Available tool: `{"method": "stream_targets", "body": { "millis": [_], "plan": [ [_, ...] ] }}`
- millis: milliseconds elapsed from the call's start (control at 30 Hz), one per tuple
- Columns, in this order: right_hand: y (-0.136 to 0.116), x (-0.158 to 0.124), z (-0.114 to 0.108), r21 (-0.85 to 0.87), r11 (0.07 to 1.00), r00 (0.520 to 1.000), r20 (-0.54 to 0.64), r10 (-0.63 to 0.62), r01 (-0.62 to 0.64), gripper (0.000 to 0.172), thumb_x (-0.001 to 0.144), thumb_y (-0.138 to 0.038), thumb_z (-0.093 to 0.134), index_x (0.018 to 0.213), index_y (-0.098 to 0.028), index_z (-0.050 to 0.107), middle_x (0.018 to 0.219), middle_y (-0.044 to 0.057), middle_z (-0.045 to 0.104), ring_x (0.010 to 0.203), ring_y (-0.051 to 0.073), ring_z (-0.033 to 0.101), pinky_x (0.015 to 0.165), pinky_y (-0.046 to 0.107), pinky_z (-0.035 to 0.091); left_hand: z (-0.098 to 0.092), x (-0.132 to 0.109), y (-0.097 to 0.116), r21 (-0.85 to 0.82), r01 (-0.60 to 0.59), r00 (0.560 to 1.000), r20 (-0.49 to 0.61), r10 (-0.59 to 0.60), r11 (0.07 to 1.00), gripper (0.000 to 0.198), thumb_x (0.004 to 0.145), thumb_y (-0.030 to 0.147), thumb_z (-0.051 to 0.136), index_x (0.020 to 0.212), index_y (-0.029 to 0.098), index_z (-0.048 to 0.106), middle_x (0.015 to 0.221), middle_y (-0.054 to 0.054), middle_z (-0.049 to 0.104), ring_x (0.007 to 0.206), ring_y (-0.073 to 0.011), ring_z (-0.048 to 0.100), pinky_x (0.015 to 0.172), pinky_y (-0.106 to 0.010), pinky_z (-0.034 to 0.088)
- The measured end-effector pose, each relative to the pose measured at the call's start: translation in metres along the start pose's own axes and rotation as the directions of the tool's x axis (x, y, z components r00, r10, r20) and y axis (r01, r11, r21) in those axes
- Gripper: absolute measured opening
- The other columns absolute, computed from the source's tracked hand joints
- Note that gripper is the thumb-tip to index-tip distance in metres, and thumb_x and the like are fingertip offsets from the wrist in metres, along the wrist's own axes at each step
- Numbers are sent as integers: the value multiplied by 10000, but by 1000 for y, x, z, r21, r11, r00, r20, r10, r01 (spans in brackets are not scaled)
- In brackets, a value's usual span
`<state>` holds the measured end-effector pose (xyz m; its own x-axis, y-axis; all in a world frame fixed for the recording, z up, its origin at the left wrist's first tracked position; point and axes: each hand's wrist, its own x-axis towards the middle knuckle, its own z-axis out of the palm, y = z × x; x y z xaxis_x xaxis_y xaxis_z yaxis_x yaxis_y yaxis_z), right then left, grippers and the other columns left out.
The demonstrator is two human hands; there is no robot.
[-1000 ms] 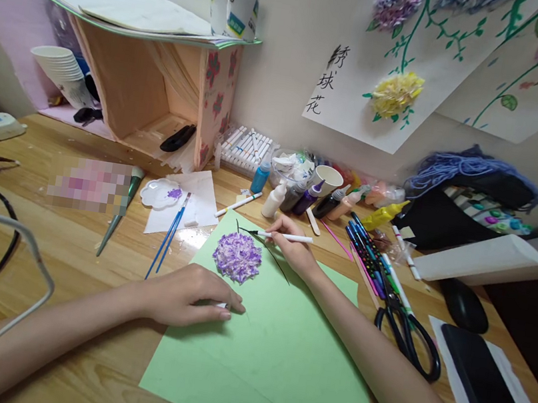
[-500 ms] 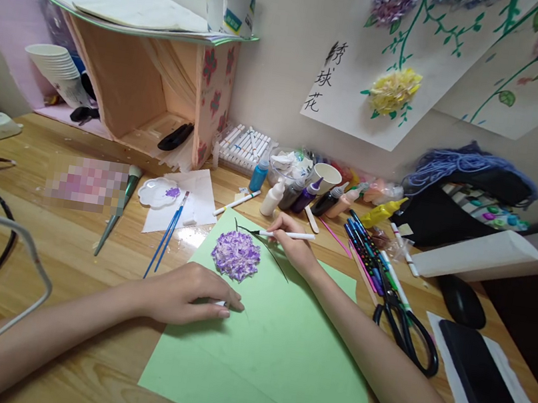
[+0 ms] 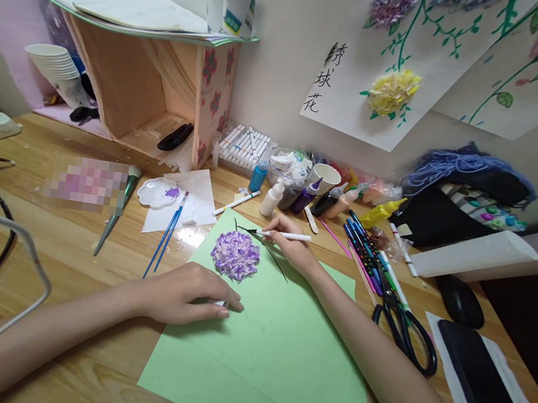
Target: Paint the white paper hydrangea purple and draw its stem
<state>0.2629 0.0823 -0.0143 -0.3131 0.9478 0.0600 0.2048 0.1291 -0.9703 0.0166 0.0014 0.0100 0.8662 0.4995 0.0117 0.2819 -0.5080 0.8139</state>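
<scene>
A sheet of light green paper (image 3: 255, 361) lies at an angle on the wooden table. Near its top left sits a purple and white flower of small petals (image 3: 235, 256). Thin black lines curve above and to the right of the flower. My right hand (image 3: 288, 241) is closed around a white marker (image 3: 297, 237), its black tip on the dark line just above the flower. My left hand (image 3: 199, 295) rests on the paper below the flower, index finger stretched out. Between its thumb and fingers shows a small white piece (image 3: 220, 303), like a marker cap, mostly hidden.
Paint bottles (image 3: 305, 195) stand behind the paper. On the right lie black scissors (image 3: 404, 333), several pens (image 3: 367, 253) and a black mouse (image 3: 459, 301). Blue brushes (image 3: 165, 240) and a white palette (image 3: 156, 193) are on the left. A white cable (image 3: 37, 261) crosses above my left forearm.
My right hand has shifted slightly left with the marker, its tip moving left along the black line. The line is a little thicker there. My left hand stays put.
</scene>
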Motion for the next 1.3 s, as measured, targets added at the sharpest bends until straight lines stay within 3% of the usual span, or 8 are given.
{"method": "stream_targets", "body": {
  "millis": [1300],
  "plan": [
    [-3,-1,-1,36,999,999,-48,22,-21,61,685,-238,509,632,-222,536,566,-33,573,557,137,505,550,267,362,0,0,0,-3,-20,999,-25,20,1000,286,987,327,479,1176,221,666,1179,-71,711,1087,-196,674,953,-267,506]
  ]
}}
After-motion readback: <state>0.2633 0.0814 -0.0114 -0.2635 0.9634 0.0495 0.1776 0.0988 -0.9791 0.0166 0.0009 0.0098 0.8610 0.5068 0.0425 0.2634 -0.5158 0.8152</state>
